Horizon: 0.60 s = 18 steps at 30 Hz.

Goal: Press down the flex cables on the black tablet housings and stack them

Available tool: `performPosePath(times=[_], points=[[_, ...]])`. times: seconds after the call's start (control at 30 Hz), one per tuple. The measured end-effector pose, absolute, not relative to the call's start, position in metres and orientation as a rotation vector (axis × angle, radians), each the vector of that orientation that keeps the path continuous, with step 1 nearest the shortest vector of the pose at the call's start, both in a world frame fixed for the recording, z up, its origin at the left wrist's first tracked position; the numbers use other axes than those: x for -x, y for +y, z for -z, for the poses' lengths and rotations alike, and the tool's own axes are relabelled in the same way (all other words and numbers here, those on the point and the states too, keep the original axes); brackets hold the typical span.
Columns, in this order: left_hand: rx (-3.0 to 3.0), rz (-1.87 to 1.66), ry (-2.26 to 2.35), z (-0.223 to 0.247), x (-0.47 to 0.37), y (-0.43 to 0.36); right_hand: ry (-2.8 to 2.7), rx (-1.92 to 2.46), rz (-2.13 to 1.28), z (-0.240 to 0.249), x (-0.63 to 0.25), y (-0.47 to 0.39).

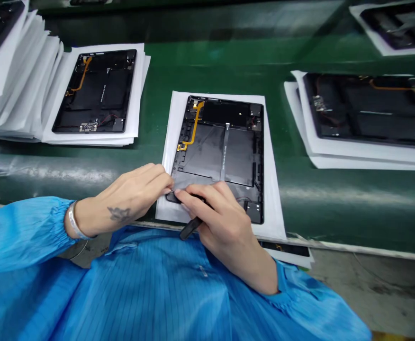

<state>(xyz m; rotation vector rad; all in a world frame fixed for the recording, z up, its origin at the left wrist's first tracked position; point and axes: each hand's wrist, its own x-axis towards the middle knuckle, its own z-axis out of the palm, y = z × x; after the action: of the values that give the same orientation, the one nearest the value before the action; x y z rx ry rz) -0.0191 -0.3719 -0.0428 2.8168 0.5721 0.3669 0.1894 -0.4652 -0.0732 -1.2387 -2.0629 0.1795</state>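
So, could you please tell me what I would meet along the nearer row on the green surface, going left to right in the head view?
Stack of white sheets → black casing beside it → middle black casing → right-hand black casing.

Green worktop point(335, 218), glossy, runs full width. Long whitish glare streaks point(349, 194) along the near edge, left and right sides. Far edge: darker green band point(207, 21), dull sheen on it. Pale, worn trim strip point(378, 253) on near edge. Below near edge, right side: grey floor point(381, 303), dark stains, thin cable point(388, 282) curving across. Yellow strip point(388, 335) farther down, partly cut off.
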Motion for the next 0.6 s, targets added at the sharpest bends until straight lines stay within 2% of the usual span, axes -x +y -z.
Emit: performPosePath(times=[0.27, 0.6], points=[[-3.212, -0.337, 0.421, 0.036, 0.015, -0.376, -2.226, 1.289, -0.13, 0.068, -0.186, -0.465], [-3.142, -0.493, 0.408, 0.041, 0.035, -0.382, -2.327, 1.288, 0.029, 0.069, -0.183, -0.463]])
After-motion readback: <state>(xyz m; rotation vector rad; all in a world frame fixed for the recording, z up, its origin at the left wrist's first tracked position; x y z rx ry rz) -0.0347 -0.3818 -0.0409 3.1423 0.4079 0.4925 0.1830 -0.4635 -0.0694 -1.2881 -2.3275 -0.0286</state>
